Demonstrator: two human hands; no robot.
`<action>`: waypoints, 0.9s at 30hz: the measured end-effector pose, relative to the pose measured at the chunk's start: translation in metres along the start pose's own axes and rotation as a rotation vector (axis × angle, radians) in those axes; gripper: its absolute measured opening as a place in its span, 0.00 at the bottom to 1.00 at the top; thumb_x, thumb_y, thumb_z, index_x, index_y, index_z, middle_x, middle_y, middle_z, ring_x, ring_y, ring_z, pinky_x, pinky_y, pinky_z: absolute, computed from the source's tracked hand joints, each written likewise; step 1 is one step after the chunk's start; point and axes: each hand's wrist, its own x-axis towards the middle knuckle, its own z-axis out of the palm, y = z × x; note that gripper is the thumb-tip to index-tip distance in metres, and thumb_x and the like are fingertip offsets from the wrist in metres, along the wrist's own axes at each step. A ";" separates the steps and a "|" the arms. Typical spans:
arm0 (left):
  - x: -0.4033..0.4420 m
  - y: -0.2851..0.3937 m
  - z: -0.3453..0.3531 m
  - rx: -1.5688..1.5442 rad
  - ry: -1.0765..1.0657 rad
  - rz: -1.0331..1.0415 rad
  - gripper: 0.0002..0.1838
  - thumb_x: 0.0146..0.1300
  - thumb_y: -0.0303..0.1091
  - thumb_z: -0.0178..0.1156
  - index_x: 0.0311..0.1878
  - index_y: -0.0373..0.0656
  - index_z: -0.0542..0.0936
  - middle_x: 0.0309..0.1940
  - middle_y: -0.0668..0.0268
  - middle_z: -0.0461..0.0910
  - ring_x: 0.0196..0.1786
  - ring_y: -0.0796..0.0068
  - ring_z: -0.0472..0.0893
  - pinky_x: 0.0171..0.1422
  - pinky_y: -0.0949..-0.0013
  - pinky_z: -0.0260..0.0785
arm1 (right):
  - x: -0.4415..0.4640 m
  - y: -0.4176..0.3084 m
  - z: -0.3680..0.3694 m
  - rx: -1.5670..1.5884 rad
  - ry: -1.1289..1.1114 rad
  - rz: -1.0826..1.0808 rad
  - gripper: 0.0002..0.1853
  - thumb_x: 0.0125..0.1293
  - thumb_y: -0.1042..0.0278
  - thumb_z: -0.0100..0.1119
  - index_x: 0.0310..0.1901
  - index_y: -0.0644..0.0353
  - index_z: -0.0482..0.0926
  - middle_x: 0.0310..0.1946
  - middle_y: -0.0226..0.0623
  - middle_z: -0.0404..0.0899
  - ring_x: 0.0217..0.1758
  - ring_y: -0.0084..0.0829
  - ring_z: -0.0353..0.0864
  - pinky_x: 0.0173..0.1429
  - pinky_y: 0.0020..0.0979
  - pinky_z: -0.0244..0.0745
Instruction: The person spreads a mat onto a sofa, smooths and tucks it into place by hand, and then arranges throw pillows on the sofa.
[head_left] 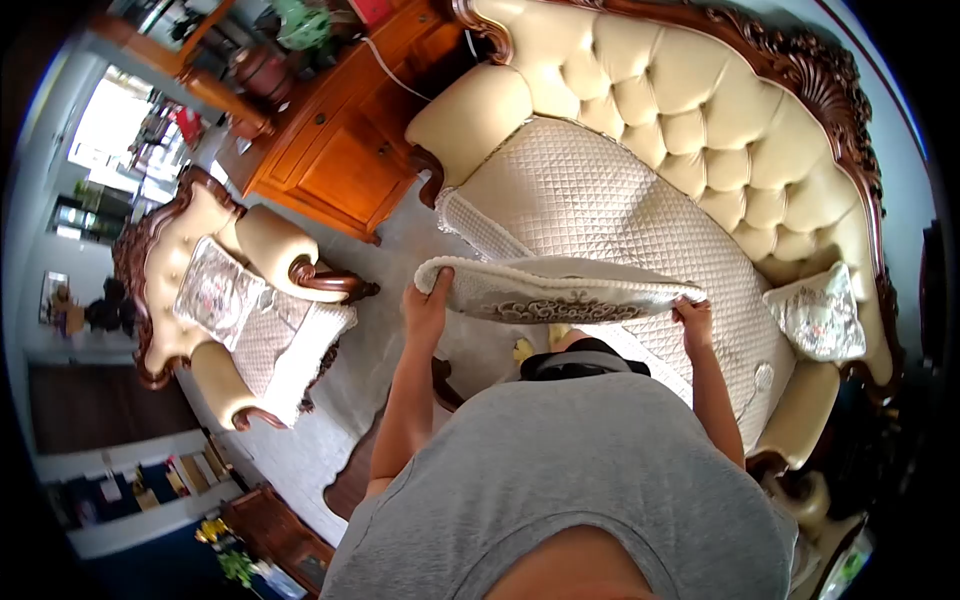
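My left hand (427, 300) grips one end of a long padded cloth (560, 290) with a pale rim and a dark scroll pattern. My right hand (693, 314) holds its other end, with the fingers closed on the edge. The cloth hangs between both hands in front of my body, partly over the sofa's seat. Behind it, a quilted cream cover (600, 200) lies on the seat of the tufted sofa (690, 90). A patterned cushion (818, 312) leans at the sofa's right end.
An armchair (215, 375) with a patterned cushion (220, 295) stands at the left. A wooden cabinet (335, 150) is beyond the sofa's left arm. A dark wooden table (355, 465) is partly hidden beside my left arm. Yellow flowers (210, 532) are at the lower left.
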 end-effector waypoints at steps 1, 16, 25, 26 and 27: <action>0.016 -0.003 0.003 0.013 -0.029 0.077 0.15 0.68 0.39 0.60 0.41 0.34 0.83 0.33 0.71 0.82 0.38 0.82 0.77 0.41 0.72 0.69 | 0.006 0.004 -0.004 -0.011 0.010 -0.009 0.04 0.63 0.72 0.61 0.31 0.60 0.80 0.23 0.29 0.78 0.21 0.20 0.71 0.28 0.24 0.66; 0.231 0.003 0.057 0.450 -0.377 0.142 0.18 0.65 0.42 0.62 0.39 0.32 0.82 0.23 0.62 0.78 0.28 0.76 0.74 0.34 0.66 0.66 | 0.188 -0.030 0.052 -0.026 0.261 -0.196 0.09 0.66 0.77 0.57 0.47 0.64 0.81 0.29 0.28 0.80 0.28 0.17 0.75 0.34 0.21 0.72; 0.395 -0.008 0.124 0.399 -0.338 0.287 0.21 0.65 0.46 0.61 0.44 0.33 0.81 0.37 0.54 0.84 0.40 0.63 0.82 0.47 0.65 0.70 | 0.264 -0.053 0.080 -0.111 0.450 -0.175 0.13 0.62 0.78 0.59 0.49 0.67 0.81 0.29 0.34 0.84 0.30 0.20 0.82 0.37 0.22 0.77; 0.410 -0.009 0.134 0.400 -0.362 0.287 0.21 0.65 0.46 0.61 0.44 0.33 0.81 0.37 0.54 0.84 0.40 0.63 0.82 0.47 0.65 0.70 | 0.270 -0.056 0.083 -0.106 0.459 -0.175 0.13 0.62 0.78 0.59 0.49 0.69 0.80 0.30 0.36 0.84 0.30 0.21 0.82 0.37 0.23 0.78; 0.431 -0.009 0.146 0.412 -0.370 0.353 0.21 0.65 0.46 0.61 0.44 0.33 0.81 0.36 0.54 0.84 0.40 0.62 0.82 0.46 0.65 0.71 | 0.282 -0.058 0.085 -0.062 0.451 -0.181 0.13 0.61 0.78 0.60 0.48 0.69 0.80 0.30 0.36 0.84 0.30 0.22 0.83 0.37 0.23 0.78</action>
